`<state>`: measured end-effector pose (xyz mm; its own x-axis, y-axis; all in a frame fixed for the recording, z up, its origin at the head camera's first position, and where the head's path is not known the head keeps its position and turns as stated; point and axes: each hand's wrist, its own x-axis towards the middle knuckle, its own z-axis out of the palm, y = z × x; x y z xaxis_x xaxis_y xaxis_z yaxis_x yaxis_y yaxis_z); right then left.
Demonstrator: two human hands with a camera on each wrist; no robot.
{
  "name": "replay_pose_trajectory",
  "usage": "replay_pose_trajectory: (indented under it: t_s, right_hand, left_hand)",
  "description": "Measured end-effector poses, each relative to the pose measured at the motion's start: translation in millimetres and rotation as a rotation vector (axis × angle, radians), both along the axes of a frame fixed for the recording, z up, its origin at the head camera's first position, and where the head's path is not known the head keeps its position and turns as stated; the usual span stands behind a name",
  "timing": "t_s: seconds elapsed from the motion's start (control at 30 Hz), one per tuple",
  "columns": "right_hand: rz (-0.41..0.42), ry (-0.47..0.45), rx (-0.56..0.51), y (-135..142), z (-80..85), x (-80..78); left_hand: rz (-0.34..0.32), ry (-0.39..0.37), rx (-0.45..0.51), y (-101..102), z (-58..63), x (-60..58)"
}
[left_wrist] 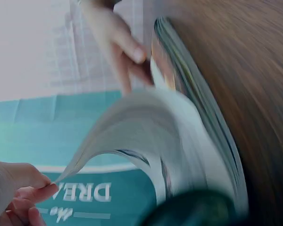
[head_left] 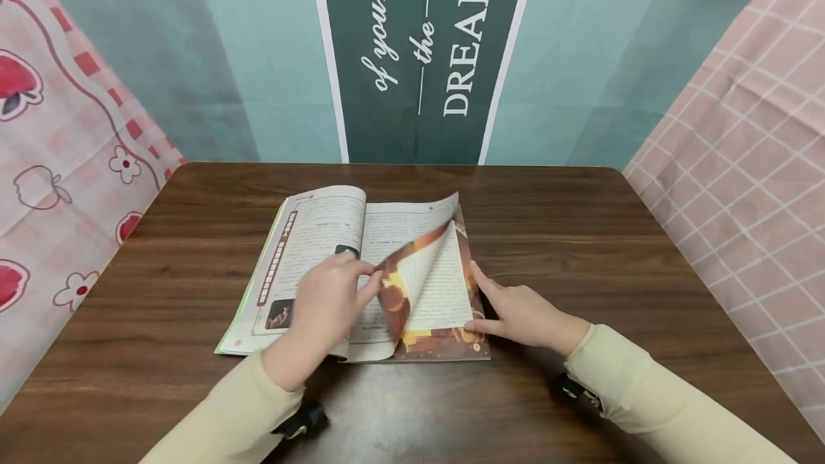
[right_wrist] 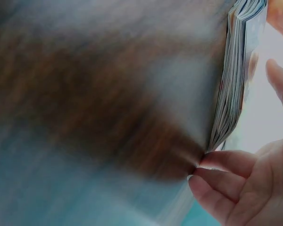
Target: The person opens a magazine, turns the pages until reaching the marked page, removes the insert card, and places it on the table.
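Note:
An open paperback book [head_left: 264,321] with printed text and pictures lies on the wooden table. Over its middle, my left hand [head_left: 329,299] pinches the edge of a page [head_left: 419,260], which curls up and leftward, showing its orange-brown border. The left wrist view shows the thumb and fingers of that hand [left_wrist: 21,190] on the corner of the arched page [left_wrist: 132,110]. At the book's right edge rests my right hand [head_left: 525,313], thumb over the lower right of the page beneath. In the right wrist view its fingertips [right_wrist: 221,162] touch the side of the page stack [right_wrist: 233,80].
The dark wooden table [head_left: 580,235] extends around the book on all sides. Behind it hangs a teal cloth [head_left: 271,56] with a dark green lettered panel [head_left: 412,134]. Pink patterned cloths hang at the left [head_left: 64,163] and right [head_left: 741,163].

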<state>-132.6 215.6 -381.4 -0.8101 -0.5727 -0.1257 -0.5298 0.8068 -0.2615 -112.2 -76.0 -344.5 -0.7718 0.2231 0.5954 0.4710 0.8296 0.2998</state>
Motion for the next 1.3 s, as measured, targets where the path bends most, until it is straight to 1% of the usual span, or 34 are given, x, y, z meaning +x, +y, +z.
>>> replay_pose_trajectory:
  t_s: [0.03,0.1,0.17,0.27,0.33,0.43,0.5,0.6,0.73,0.87,0.9,0.97,1.03,1.07,1.13,1.23,1.27,1.3]
  right_hand:
    - [0.014,0.01,0.001,0.6,-0.5,0.6]
    - [0.03,0.017,0.004,0.9,-1.1,1.5]
    - [0.033,0.0,0.007,0.7,-1.3,2.0]
    - [0.04,-0.024,0.016,0.8,-0.9,2.2]
    - [0.053,-0.027,0.026,1.2,-0.7,2.2]
    - [0.076,-0.02,0.043,1.5,-0.1,2.7]
    - [0.083,-0.016,0.054,1.2,0.1,3.5]
    - [0.093,-0.009,0.068,0.3,0.1,5.5]
    - [0.096,-0.001,0.086,-1.8,0.0,7.1]
    - [0.093,0.014,0.091,-3.5,-0.5,7.1]
    - [0.091,0.019,0.093,-3.7,-0.6,7.1]
    - [0.089,0.03,0.097,-3.8,-1.1,7.0]
    - [0.083,0.039,0.102,-3.8,-1.7,6.6]
    - [0.08,0.044,0.103,-4.0,-1.8,6.3]
    - [0.076,0.052,0.107,-4.4,-2.1,5.6]
    - [0.071,0.06,0.111,-5.6,-1.9,4.5]
    - [0.072,0.067,0.111,-5.9,-1.7,4.1]
    - [0.073,0.075,0.11,-6.1,-1.9,3.9]
  left_hand:
    - [0.018,-0.004,0.012,-7.6,1.1,2.0]
    - [0.045,0.01,0.034,-23.5,2.3,5.6]
    - [0.073,0.036,0.05,-39.7,3.1,9.7]
    - [0.12,0.045,0.038,-63.2,3.4,18.0]
    - [0.16,0.027,0.024,-76.5,3.3,24.1]
    - [0.218,-0.025,0.003,-92.3,1.7,33.3]
    - [0.244,-0.082,-0.017,-100.3,0.2,39.0]
    - [0.265,-0.205,-0.061,-111.1,-3.5,46.8]
    - [0.291,-0.418,-0.118,-124.8,-7.5,54.7]
    - [0.313,-0.621,-0.163,-136.9,-10.4,58.2]
    - [0.315,-0.657,-0.176,-139.1,-11.1,58.5]
    - [0.315,-0.698,-0.198,-142.7,-12.4,58.0]
    - [0.318,-0.699,-0.22,-144.8,-12.5,57.2]
    - [0.321,-0.68,-0.232,-145.4,-12.2,57.0]
    - [0.334,-0.6,-0.244,-146.4,-10.4,55.7]
    - [0.353,-0.445,-0.229,-145.7,-4.6,54.0]
    - [0.355,-0.409,-0.219,-144.5,-2.1,53.7]
    - [0.352,-0.399,-0.207,-143.0,0.9,52.8]
